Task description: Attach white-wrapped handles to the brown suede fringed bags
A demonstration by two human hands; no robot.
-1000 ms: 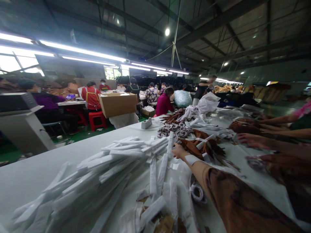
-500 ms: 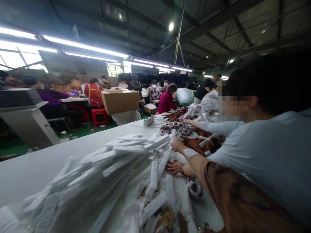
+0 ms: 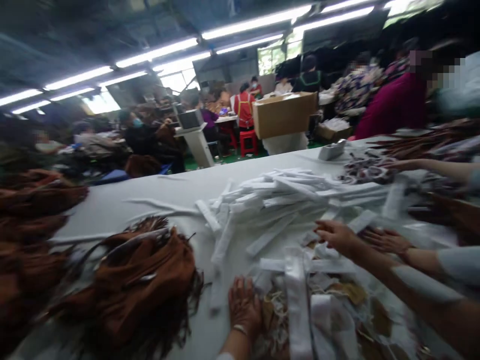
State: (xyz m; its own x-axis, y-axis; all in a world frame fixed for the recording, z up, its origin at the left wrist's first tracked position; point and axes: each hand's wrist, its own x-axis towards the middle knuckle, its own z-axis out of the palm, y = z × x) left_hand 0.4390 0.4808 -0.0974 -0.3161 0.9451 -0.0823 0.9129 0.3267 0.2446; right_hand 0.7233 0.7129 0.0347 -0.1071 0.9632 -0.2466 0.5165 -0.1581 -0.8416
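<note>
My left hand [image 3: 244, 306] lies palm down on the white table [image 3: 123, 207], at the near edge of a loose heap of white paper-wrapped strips [image 3: 285, 197]. A thin bracelet circles its wrist. My right hand [image 3: 335, 236] reaches from the right into the same heap, fingers spread on the strips; a white band wraps that forearm. Nothing shows as gripped in either hand, though the view is blurred. Just right of my right hand, a co-worker's hand [image 3: 387, 241] in a pale blue sleeve also rests on the strips.
A brown fringed bundle [image 3: 146, 282] lies left of my left hand, with more brown bundles [image 3: 35, 200] at the far left. Coiled rings [image 3: 365, 172] and a small grey box [image 3: 332, 150] sit at the far right. Beyond the table stand a cardboard box [image 3: 285, 116] and seated workers.
The view has swung left, bringing the brown bundles into sight. My right hand has pulled back nearer into the strip heap. My left hand now lies flat at the heap's near edge.
</note>
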